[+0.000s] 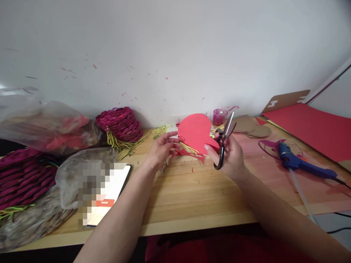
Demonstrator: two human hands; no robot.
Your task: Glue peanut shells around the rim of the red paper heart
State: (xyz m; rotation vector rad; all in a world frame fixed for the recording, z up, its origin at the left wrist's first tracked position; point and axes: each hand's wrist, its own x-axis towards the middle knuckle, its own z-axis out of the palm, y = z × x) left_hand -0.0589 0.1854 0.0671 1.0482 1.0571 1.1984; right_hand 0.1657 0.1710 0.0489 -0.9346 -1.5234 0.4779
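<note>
A rounded red paper cutout [194,132], with a notch on its right side, is tilted up above the wooden table. My right hand [231,159] pinches its lower right corner and also keeps hold of black-handled scissors [227,133], whose blades point up and slightly apart. At the paper's left edge is my left hand [161,150], fingers apart and reaching toward it; whether the fingertips touch it is unclear. Yellow-green cords [189,148] and red paper scraps [201,157] lie under and beside the cutout.
Magenta braided coils [119,124] and plastic bags [49,128] stand on the left, with a phone [109,197] before them. Behind my right hand are a pink cup [219,116] and brown cardboard pieces [242,124]. A blue glue gun [307,164] and red sheet [309,124] lie right.
</note>
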